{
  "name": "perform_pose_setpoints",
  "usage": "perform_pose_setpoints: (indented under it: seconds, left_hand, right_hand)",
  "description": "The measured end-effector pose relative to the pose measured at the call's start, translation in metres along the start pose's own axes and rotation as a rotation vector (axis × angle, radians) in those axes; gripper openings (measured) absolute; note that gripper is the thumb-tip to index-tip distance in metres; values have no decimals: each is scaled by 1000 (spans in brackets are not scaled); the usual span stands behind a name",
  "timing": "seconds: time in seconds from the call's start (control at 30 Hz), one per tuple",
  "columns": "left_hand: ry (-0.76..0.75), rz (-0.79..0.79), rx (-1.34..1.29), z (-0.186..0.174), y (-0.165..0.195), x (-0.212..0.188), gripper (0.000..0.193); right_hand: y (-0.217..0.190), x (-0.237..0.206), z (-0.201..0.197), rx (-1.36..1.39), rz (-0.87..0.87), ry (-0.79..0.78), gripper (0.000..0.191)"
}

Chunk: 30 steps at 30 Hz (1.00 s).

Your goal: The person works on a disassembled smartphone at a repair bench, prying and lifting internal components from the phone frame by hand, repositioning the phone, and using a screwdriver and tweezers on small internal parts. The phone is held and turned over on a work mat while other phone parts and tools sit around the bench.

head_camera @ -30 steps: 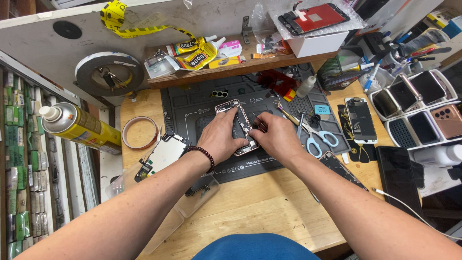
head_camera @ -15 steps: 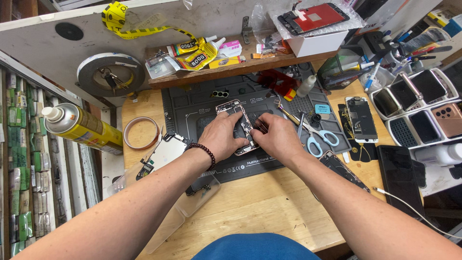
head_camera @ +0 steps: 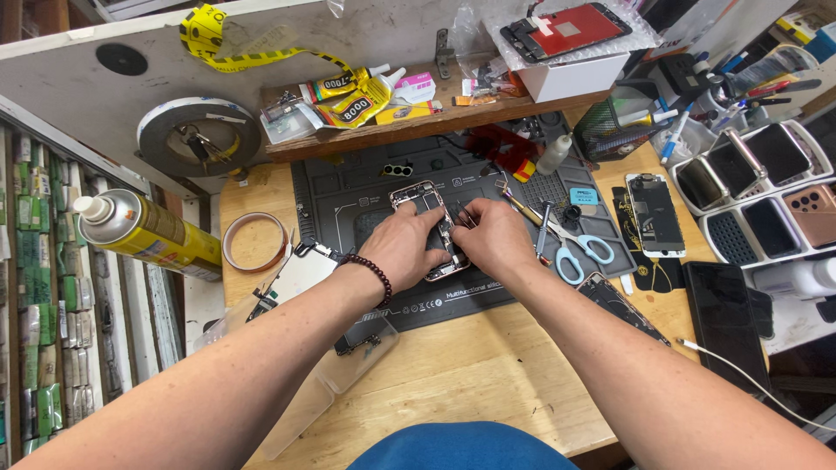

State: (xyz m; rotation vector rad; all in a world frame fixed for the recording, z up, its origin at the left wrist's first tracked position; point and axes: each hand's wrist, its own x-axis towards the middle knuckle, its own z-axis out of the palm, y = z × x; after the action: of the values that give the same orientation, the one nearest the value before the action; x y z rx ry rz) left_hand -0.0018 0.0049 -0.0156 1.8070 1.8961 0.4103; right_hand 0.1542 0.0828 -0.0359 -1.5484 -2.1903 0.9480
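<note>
Mostly hidden under both hands, the opened silver-framed smartphone chassis lies near the middle of the dark grey rubber repair mat on the wooden desk; only its upper end and a sliver of its lower edge show. The left hand, with a dark beaded bracelet at the wrist, lies flat over the chassis and grips its side, pinning it down. The right hand has its fingertips pinched narrowly together over the phone's interior, but whatever they hold is too small to make out. Just right of that hand lie blue-handled scissors and a slim metal tool, partly covered by the knuckles. A yellow spray can is cut off at the left by shelving. Compared with half a second ago, both hands stay in almost the same place on the chassis, with no clear shift among the surrounding things.
</note>
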Motion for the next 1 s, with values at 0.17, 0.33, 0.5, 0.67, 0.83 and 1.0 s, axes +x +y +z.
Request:
perform_pose_setpoints:
  seconds: [0.17,0.33,0.5,0.67,0.83,1.0]
  left_hand:
    - [16,55,76,1,5,-6,68]
    - [94,111,60,5,9,-16,58]
    - [75,111,61,8,9,-14,58]
    - [104,123,33,9,6,-13,55]
    - [225,21,-109,14,2,-20,53]
    - [308,-279,-280,17,0,-10,45]
  right_hand:
    - [8,1,2,13,-17,1,20]
    - [26,4,3,181,-115,-39,20]
    - [40,5,5,344,-52,-70,17]
    - [38,6,8,377,-35,-64,18]
    - [25,-2,3,235,-96,-19,20]
    - [0,-20,15,192,85,119,23]
